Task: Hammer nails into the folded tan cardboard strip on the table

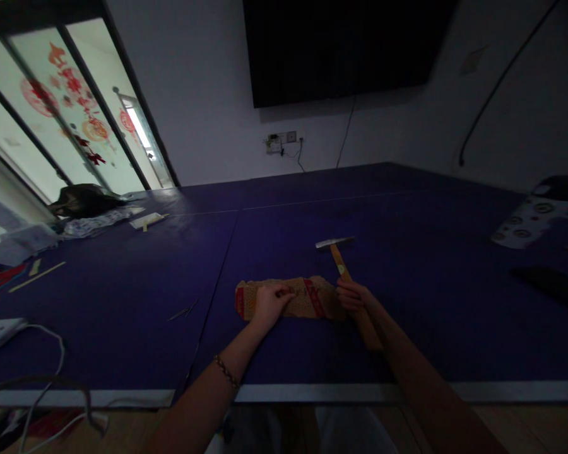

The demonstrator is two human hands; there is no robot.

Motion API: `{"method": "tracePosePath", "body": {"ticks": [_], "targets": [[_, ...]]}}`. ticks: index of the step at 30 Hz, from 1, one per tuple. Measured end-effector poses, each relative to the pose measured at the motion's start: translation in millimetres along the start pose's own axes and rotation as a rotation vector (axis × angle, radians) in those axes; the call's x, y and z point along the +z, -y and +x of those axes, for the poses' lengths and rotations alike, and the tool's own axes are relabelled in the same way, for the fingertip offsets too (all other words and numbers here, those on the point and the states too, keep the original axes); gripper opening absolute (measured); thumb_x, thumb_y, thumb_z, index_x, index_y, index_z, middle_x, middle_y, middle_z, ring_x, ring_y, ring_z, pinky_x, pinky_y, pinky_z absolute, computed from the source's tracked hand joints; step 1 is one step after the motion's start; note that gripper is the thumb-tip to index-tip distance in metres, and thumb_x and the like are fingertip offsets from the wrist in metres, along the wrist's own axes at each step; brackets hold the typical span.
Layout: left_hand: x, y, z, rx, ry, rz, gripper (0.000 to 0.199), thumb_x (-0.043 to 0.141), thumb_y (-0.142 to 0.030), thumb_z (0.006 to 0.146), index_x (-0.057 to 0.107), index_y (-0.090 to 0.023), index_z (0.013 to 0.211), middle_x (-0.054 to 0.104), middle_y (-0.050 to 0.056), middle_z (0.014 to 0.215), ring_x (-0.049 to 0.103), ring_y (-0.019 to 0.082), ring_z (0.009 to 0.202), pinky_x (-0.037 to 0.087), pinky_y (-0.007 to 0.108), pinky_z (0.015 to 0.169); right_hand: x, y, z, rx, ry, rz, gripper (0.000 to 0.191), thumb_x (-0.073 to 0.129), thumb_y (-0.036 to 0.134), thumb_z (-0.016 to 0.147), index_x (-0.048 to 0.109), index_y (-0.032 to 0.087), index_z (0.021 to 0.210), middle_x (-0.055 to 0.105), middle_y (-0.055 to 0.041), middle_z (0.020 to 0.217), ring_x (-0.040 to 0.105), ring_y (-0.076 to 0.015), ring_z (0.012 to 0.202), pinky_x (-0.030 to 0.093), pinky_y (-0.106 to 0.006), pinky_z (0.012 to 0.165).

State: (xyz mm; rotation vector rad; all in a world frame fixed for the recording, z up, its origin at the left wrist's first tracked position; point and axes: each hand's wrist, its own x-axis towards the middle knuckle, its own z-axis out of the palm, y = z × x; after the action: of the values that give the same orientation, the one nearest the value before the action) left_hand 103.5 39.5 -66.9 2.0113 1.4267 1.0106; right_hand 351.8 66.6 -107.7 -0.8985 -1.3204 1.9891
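My right hand is closed round the wooden handle of a hammer. The hammer's narrow metal head is up and away from me, right of a flat brown piece with red bands that looks like cardboard. On that piece rests my left hand, thumb and finger pinched together; whatever they hold is too small and dark to name. Several thin metal pieces, perhaps nails, lie on the purple table to the left.
A small white tray and a dark bag are at the back left. A white device with a cable lies at the left edge. To the right is a patterned white object. A black screen hangs on the wall.
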Motion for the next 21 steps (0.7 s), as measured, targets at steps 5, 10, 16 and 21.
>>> {"method": "tracePosePath", "body": {"ticks": [5,10,16,21], "targets": [[1.4,-2,-2,0.043,0.017,0.073,0.007,0.061,-0.020,0.068,0.067,-0.016,0.069,0.067,0.001,0.068,0.059,0.014,0.064,0.042,0.023,0.063,1,0,1,-0.031,-0.012,0.084,0.046,0.011,0.030,0.091,0.015,0.020,0.046,0.012,0.0104,0.030,0.009,-0.0036,0.020,0.019,-0.015,0.028],[3.0,-2,0,0.062,0.033,0.125,0.007,0.061,-0.019,0.068,0.067,-0.017,0.071,0.067,0.002,0.071,0.058,0.013,0.064,0.041,0.022,0.062,2,-1,0,-0.048,-0.016,0.128,0.045,0.010,0.027,0.091,0.015,0.020,0.047,0.013,0.0109,0.031,0.008,-0.0023,0.021,0.018,-0.013,0.029],[1.0,-2,1,0.088,0.085,0.153,0.008,0.060,-0.020,0.070,0.066,-0.017,0.067,0.065,0.001,0.065,0.057,0.013,0.061,0.041,0.022,0.060,6,2,-1,-0.049,-0.013,0.146,0.044,0.017,0.028,0.090,0.015,0.020,0.046,0.012,0.0105,0.028,0.010,-0.0030,0.019,0.019,-0.014,0.026],[0.9,1,1,0.105,0.067,0.123,0.005,0.063,-0.020,0.067,0.067,-0.017,0.066,0.066,0.003,0.070,0.058,0.014,0.068,0.042,0.024,0.066,17,8,-4,-0.103,-0.085,0.150,0.038,0.039,0.034,0.081,0.020,0.021,0.051,0.016,0.0129,0.030,0.010,-0.0029,0.020,0.019,-0.014,0.023]]}}
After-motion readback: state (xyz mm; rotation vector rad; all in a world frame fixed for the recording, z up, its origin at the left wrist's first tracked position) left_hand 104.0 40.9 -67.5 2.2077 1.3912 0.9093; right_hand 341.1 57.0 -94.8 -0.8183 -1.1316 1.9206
